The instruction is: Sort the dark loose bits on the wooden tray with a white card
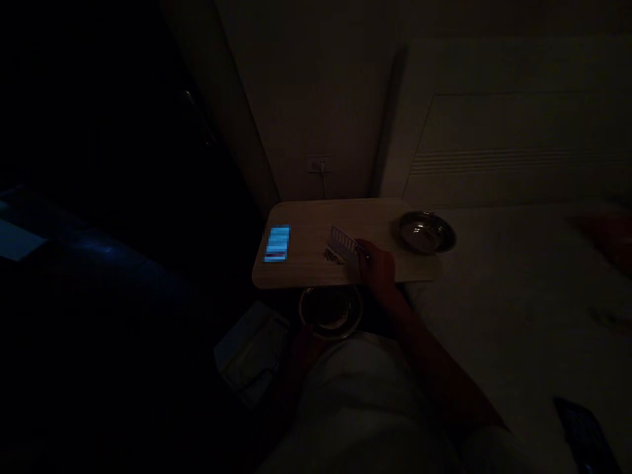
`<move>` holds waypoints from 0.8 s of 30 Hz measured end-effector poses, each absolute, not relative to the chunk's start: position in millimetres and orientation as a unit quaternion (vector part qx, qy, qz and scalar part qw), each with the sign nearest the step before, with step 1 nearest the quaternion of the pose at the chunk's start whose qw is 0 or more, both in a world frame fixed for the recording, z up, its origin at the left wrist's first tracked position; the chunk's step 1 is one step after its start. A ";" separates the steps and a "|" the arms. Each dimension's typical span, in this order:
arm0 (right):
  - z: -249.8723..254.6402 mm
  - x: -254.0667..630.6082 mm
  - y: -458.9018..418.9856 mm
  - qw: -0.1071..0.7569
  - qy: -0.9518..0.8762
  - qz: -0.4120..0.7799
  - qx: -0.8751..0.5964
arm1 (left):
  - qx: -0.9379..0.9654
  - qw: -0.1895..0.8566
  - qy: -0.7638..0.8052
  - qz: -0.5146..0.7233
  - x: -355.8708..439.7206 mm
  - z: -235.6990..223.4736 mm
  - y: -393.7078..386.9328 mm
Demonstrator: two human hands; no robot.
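The room is very dark. My right hand (pixel 378 268) reaches over a small light wooden table (pixel 306 270), its fingers closed on a silvery foil strip (pixel 343 242) that looks like a blister pack, held tilted just above the tabletop. A few small dark bits (pixel 333 257) lie under the strip. My left hand (pixel 301 342) shows only dimly below the table's near edge, at the rim of a round metal bowl (pixel 330 309); its fingers are lost in shadow.
A lit phone (pixel 277 243) lies at the table's left end. A steel bowl (pixel 425 232) stands at its right end. A bed (pixel 518 283) lies to the right, a wall socket (pixel 318 164) behind, a pale bag or box (pixel 251 355) on the floor.
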State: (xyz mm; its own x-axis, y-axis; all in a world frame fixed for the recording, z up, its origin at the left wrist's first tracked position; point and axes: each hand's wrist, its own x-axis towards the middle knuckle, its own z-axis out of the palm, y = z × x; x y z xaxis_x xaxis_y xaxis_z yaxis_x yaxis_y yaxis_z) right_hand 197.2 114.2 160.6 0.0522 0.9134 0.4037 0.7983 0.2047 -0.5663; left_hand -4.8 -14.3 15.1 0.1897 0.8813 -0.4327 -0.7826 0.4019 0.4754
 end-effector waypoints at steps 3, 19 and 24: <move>160.6 201.0 114.4 0.368 -0.689 0.087 -0.618 | 0.054 0.787 0.328 0.520 -7.0 10.7 -11.2; 163.7 235.1 113.4 0.466 -0.674 0.109 -0.563 | 0.007 0.778 0.324 0.538 -10.1 9.8 -12.6; 169.0 242.9 117.0 0.426 -0.710 0.138 -0.543 | 0.026 0.782 0.296 0.548 -9.0 8.3 -11.5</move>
